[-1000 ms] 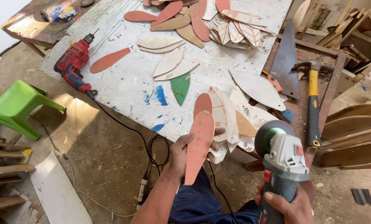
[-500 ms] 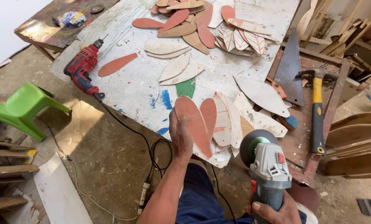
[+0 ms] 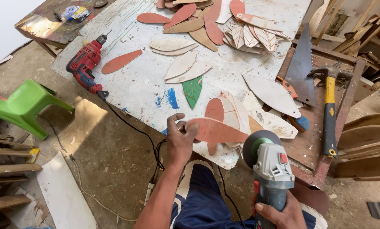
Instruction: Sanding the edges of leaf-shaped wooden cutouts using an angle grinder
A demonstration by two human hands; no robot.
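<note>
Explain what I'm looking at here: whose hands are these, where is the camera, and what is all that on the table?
The camera sits on a person's head and looks down, so both hands are that person's own. The left hand holds a flat, reddish leaf-shaped wooden piece in its fingers. The right hand grips a grey angle grinder. On the paint-stained table lie many more leaf shapes, a red power drill, a green painted leaf, a handsaw and a yellow-handled hammer. A green plastic stool stands on the floor.

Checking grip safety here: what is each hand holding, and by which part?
The left hand grips the red leaf-shaped wooden piece by its left end. The right hand holds the angle grinder by its rear body.
</note>
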